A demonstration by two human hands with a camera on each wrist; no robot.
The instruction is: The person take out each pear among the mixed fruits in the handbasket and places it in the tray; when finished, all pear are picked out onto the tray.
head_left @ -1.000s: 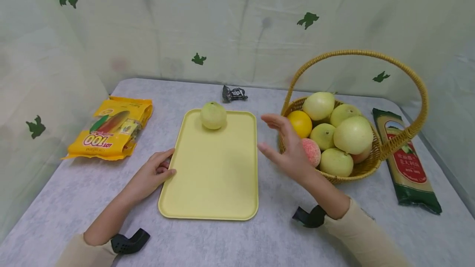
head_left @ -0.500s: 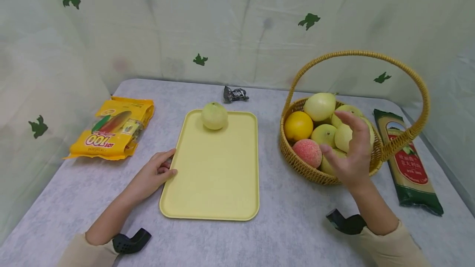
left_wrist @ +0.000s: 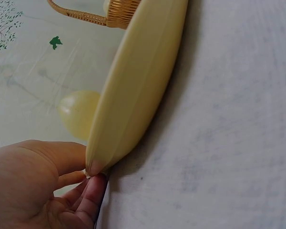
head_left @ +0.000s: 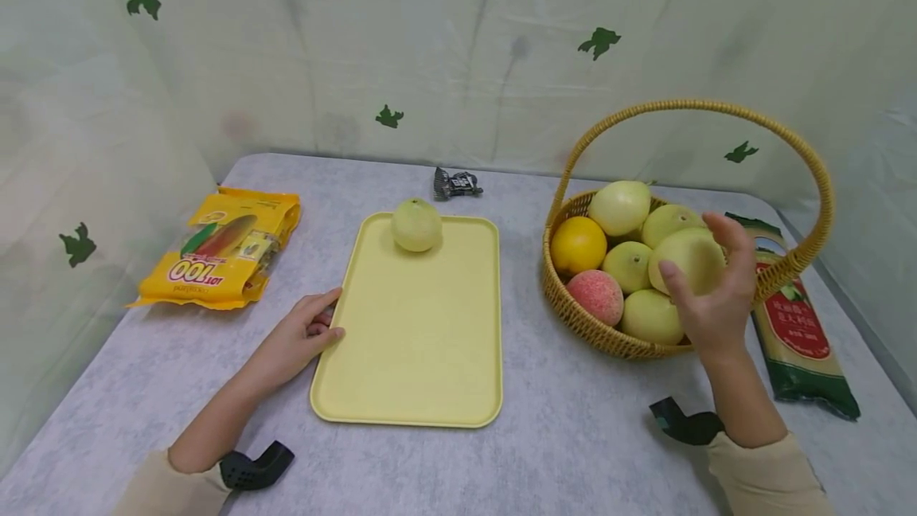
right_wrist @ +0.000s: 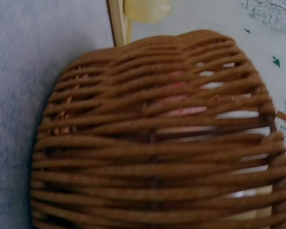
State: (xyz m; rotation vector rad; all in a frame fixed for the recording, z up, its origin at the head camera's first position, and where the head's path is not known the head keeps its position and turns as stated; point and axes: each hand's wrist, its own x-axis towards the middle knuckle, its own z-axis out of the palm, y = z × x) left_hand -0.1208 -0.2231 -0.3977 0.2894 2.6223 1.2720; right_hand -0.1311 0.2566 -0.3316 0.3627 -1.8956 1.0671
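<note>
My left hand (head_left: 297, 341) pinches the left edge of a pale yellow rectangular tray (head_left: 415, 341), thumb on top and fingers under the rim (left_wrist: 97, 167). A pale green round fruit (head_left: 417, 225) sits at the tray's far edge. My right hand (head_left: 719, 301) is over the wicker basket (head_left: 583, 321), thumb and fingers spread about a large pale green round fruit (head_left: 688, 257). Its thumb overlaps that fruit's near side. The right wrist view is mostly filled by the basket's woven side (right_wrist: 152, 143).
Around that fruit lie an orange (head_left: 578, 245), a pink peach-like fruit (head_left: 595, 297) and several pale green fruits. The basket's tall handle (head_left: 688, 104) arches above. A yellow mango packet (head_left: 222, 249), a small black wrapped item (head_left: 457, 183) and a green-ended pasta packet (head_left: 795, 325) lie around the table.
My right hand has moved rightward from beside the tray's right edge to the large pale green fruit in the basket. My left hand keeps its hold on the tray.
</note>
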